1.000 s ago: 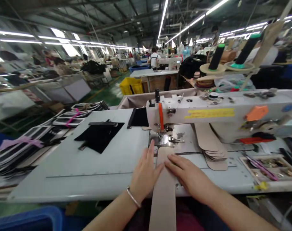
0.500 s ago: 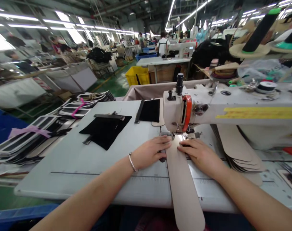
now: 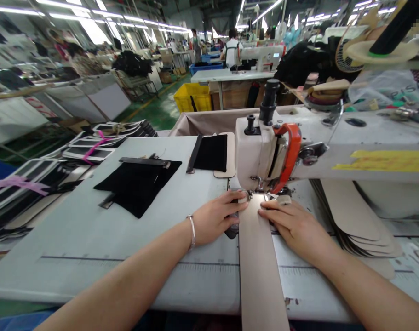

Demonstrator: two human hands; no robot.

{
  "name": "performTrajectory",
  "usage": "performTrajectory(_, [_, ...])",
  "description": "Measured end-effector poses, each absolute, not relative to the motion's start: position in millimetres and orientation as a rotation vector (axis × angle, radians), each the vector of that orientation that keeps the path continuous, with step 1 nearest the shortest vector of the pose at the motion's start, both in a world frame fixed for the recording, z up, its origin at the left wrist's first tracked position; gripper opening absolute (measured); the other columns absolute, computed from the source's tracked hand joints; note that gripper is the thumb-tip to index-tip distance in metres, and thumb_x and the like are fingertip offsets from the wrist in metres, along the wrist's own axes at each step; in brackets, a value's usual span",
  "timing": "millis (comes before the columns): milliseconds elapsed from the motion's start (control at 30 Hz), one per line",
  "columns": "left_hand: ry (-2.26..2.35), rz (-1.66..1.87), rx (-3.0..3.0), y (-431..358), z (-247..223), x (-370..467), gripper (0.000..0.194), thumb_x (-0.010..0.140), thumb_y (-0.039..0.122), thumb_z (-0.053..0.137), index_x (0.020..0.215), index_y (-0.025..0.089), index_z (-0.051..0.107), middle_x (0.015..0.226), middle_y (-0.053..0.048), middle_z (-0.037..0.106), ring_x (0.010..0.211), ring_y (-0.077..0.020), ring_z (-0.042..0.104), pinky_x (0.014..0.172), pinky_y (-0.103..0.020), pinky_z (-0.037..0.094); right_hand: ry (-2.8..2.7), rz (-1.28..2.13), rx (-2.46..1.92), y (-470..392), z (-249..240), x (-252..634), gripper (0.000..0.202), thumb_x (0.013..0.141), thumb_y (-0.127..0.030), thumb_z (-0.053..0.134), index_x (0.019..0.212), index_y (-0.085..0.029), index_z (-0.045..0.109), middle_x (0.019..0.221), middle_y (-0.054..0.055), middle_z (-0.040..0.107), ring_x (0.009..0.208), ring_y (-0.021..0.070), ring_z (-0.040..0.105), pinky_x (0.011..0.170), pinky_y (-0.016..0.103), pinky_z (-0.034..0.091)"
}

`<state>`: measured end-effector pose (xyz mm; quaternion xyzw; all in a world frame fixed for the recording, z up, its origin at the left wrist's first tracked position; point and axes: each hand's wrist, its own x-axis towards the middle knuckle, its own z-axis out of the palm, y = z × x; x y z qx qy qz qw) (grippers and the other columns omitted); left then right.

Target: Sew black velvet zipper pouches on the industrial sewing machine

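Observation:
A long beige strip (image 3: 259,257) runs from under the head of the white sewing machine (image 3: 254,151) down past the table's front edge; its near end is out of view. My left hand (image 3: 212,218) lies along its left edge, fingers stretched out and fingertips near the presser foot. Over the right edge rests my right hand (image 3: 292,225), its fingers extended onto the strip just in front of the needle area. The needle itself is hidden by the machine head and my fingers. Behind the machine, a black fabric piece (image 3: 212,151) lies on a beige panel.
Black fabric pieces (image 3: 136,184) with dark strips lie left on the table (image 3: 92,239). Bundled panels (image 3: 19,193) tied with pink ribbon are stacked beyond its left edge. More beige panels (image 3: 354,216) sit under the machine arm. A yellow crate (image 3: 193,97) and a person (image 3: 232,50) are farther back.
My view has moved closer, so the machine looks larger and the strip's rounded near end has left the frame. Both hands keep nearly the same places by the presser foot.

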<state>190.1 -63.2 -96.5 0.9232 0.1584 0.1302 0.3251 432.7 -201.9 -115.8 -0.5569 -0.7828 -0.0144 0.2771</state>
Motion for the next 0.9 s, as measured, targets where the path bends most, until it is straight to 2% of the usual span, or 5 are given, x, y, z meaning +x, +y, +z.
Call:
performTrajectory(200, [0.399, 0.354, 2.425, -62.2, -95.8, 190.9, 0.044, 0.098, 0.019, 0.057, 0.141, 0.026, 0.060, 0.157, -0.006, 0.047, 0.147, -0.0231, 0.042, 0.128, -0.044, 0.030, -2.083, -0.017, -1.498, -199.8, -114.2, 432.2, 0.033, 0.100, -0.014, 0.048, 0.123, -0.024, 0.070, 0.125, 0.009, 0.071, 0.114, 0.0234, 0.066, 0.098, 0.047, 0.057])
performTrajectory(567, [0.413, 0.388, 2.387, -62.2, -101.6, 191.1, 0.046, 0.098, 0.020, 0.056, 0.143, 0.027, 0.058, 0.156, -0.004, 0.047, 0.146, -0.0227, 0.044, 0.126, -0.041, 0.033, -2.078, -0.037, -1.494, -195.7, -116.6, 433.0, 0.034, 0.098, -0.012, 0.050, 0.122, -0.024, 0.071, 0.124, 0.008, 0.072, 0.110, 0.0230, 0.067, 0.094, 0.044, 0.058])
performTrajectory(900, [0.421, 0.345, 2.403, -62.0, -100.3, 192.8, 0.047, 0.097, 0.020, 0.058, 0.144, 0.024, 0.058, 0.156, -0.008, 0.047, 0.145, -0.0242, 0.044, 0.126, -0.043, 0.034, -2.112, -0.052, -1.490, -194.9, -121.6, 433.9, 0.033, 0.100, -0.014, 0.047, 0.124, -0.023, 0.067, 0.131, 0.008, 0.068, 0.116, 0.0238, 0.064, 0.100, 0.045, 0.054])
